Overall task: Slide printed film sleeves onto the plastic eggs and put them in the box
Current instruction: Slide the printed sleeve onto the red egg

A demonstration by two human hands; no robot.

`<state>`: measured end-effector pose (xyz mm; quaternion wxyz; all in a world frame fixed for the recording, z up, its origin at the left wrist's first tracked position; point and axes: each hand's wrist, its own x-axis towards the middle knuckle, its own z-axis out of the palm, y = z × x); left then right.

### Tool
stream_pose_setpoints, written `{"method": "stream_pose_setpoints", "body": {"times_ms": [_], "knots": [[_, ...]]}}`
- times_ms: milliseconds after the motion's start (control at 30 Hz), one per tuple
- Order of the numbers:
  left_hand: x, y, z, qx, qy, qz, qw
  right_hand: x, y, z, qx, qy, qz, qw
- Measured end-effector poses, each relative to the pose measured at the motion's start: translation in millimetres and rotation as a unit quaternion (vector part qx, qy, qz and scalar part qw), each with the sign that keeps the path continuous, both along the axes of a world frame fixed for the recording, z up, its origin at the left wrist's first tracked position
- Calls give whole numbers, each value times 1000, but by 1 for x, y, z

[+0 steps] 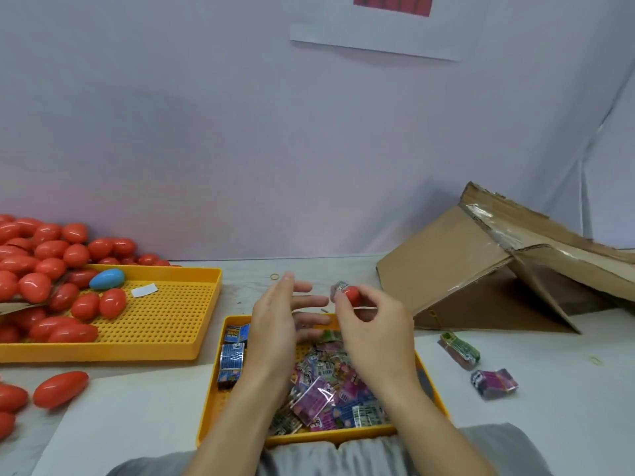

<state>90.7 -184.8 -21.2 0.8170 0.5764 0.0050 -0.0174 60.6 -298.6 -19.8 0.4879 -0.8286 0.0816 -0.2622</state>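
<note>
Right grip (369, 312) pinches sleeved egg (351, 294); left grip (280, 314) beside.

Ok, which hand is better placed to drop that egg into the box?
Right. The right hand already pinches the sleeved egg and sits nearer the cardboard box; the left hand is open, farther off.

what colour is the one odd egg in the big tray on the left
Blue. The odd egg lies among red eggs in the yellow perforated tray, seen in the head view.
</note>
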Motion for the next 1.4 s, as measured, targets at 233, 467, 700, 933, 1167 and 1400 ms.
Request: {"method": "stream_pose_setpoints", "body": {"times_ms": [233, 467, 700, 933, 1167, 1400], "knots": [[1, 2, -1, -2, 13, 33, 999, 23, -50, 41, 404, 35, -7, 914], [2, 2, 1, -8, 16, 36, 999, 56, -123, 111, 616, -130, 20, 777], [2, 0, 0, 2, 21, 31, 999, 16, -58, 40, 369, 97, 144, 913], [-2, 0, 11, 44, 2, 37, 998, -10, -19, 12, 27, 127, 167, 977], [6, 31, 25, 283, -84, 69, 953, -12, -7, 4, -155, 81, 188, 966], [17, 105, 35, 557, -59, 144, 816, -14, -10, 1, -142, 75, 206, 965]]}}
